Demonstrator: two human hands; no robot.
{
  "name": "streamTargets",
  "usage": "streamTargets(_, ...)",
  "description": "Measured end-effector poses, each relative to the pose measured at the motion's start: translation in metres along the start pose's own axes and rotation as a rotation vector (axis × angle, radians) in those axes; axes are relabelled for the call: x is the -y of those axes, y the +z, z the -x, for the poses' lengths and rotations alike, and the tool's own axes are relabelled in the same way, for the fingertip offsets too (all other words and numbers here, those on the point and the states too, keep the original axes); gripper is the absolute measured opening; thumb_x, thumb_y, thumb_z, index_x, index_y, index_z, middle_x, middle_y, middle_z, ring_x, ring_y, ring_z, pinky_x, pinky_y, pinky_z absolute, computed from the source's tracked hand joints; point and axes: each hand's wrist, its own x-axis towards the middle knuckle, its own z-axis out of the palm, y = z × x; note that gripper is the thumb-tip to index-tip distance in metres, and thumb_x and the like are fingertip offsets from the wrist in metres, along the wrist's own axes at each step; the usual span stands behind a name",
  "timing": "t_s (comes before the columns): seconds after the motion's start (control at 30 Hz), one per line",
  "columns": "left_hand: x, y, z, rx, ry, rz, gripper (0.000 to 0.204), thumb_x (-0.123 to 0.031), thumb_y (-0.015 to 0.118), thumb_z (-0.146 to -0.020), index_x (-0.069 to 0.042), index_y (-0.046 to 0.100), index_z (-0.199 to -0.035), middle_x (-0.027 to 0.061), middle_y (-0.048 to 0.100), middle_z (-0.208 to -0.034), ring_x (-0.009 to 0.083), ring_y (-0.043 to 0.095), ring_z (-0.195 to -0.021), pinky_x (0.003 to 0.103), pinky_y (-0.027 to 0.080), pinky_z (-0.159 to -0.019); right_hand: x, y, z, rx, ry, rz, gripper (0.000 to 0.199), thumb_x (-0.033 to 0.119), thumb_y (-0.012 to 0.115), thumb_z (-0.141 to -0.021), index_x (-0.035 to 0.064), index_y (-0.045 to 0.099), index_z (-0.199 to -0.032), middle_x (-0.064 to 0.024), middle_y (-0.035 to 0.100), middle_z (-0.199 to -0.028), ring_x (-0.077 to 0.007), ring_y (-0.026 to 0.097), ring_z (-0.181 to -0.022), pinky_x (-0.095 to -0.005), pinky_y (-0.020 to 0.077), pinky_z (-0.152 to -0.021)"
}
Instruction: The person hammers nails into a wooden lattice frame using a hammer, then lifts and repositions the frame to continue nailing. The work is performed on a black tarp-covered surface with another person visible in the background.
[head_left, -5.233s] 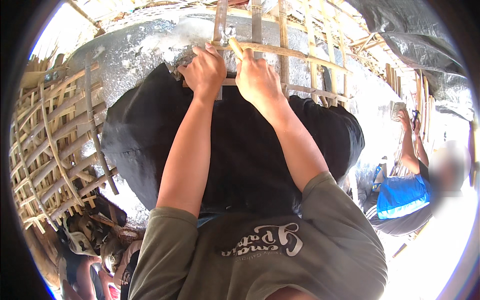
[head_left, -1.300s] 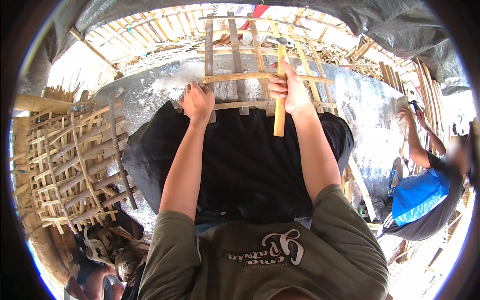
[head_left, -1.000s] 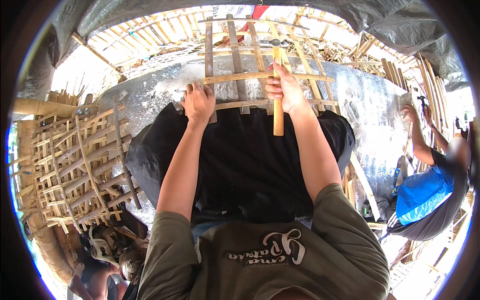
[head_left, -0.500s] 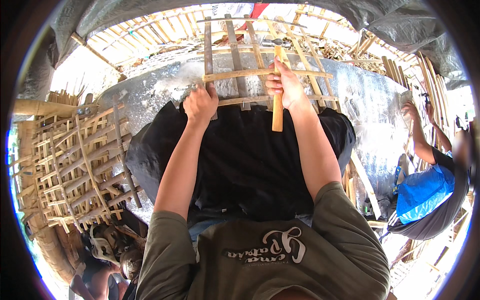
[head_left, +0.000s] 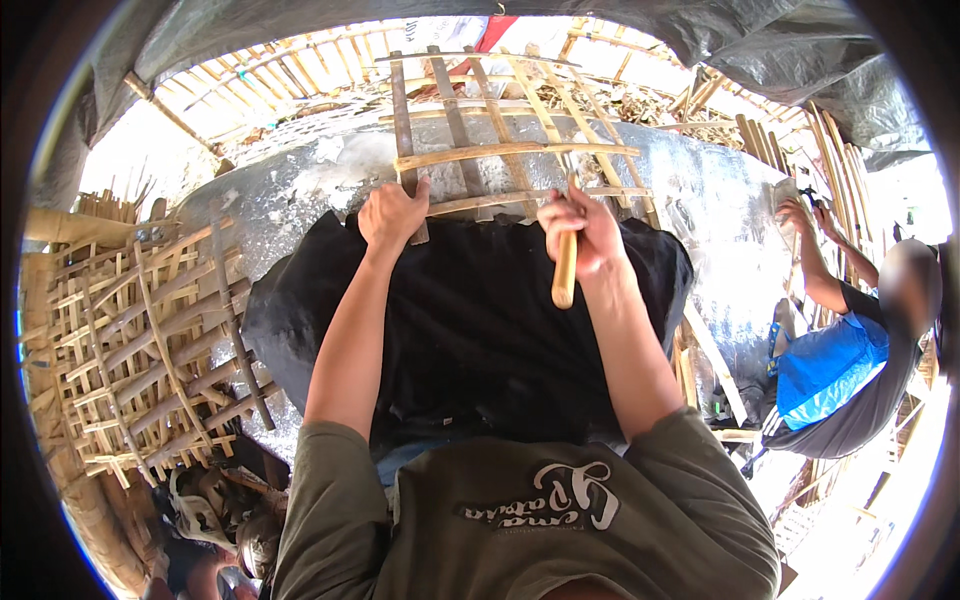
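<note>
A lattice of bamboo slats (head_left: 520,148), some dark and some pale, reaches away from me over a silvery, worn surface, its near end at the black cloth (head_left: 470,320) across my lap. My left hand (head_left: 392,215) is closed around the near end of its leftmost dark slat. Over the lattice's near right part, my right hand (head_left: 583,230) grips a hammer by its pale wooden handle (head_left: 564,275). The handle's butt points toward me. I cannot make out the hammer's head behind the hand.
Finished-looking lattice panels (head_left: 140,340) lie stacked at the left. A co-worker in blue shorts (head_left: 840,370) sits at the far right, hands raised by upright slats. Dark plastic sheeting (head_left: 790,60) hangs overhead. Bamboo scraps (head_left: 650,105) lie beyond the silvery surface (head_left: 720,190).
My right hand has come toward me and tilted the hammer, its head dropping out of sight. My left hand keeps its hold on the slat. The whole view has shifted slightly.
</note>
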Motion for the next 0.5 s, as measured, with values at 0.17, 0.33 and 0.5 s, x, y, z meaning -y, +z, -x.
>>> streamTargets(0.17,-0.003,-0.005,0.0,0.049,-0.031,0.019,0.065,-0.063,0.061,-0.088,0.0,0.076,-0.091,0.022,0.074,-0.095,0.0388,0.072,-0.095,0.047,0.056,-0.086,-0.028,-0.024,0.038,0.005,-0.064,-0.049,0.026,0.017,0.052,-0.105,0.0049,0.047,-0.082,0.0032,0.038,-0.065,-0.0066,0.042,-0.06,-0.0167,0.042,-0.043)
streamTargets(0.33,-0.001,-0.005,-0.002,0.075,-0.056,0.052,0.065,-0.063,0.063,-0.087,0.0,0.076,-0.094,0.021,0.074,-0.099,0.0383,0.072,-0.098,0.046,0.057,-0.085,-0.027,-0.036,0.035,-0.006,-0.082,-0.14,0.026,0.012,0.048,-0.105,0.0051,0.043,-0.08,0.0025,0.039,-0.066,-0.0069,0.04,-0.058,-0.0175,0.0425,-0.045)
streamTargets(0.5,-0.001,-0.005,-0.001,0.059,-0.044,0.043,0.065,-0.063,0.063,-0.087,0.0,0.076,-0.094,0.0213,0.074,-0.099,0.0384,0.072,-0.099,0.047,0.057,-0.085,-0.022,-0.035,0.022,-0.021,-0.072,-0.221,0.029,0.012,0.045,-0.106,0.0061,0.039,-0.078,0.0017,0.04,-0.066,-0.0072,0.039,-0.057,-0.0188,0.0434,-0.046)
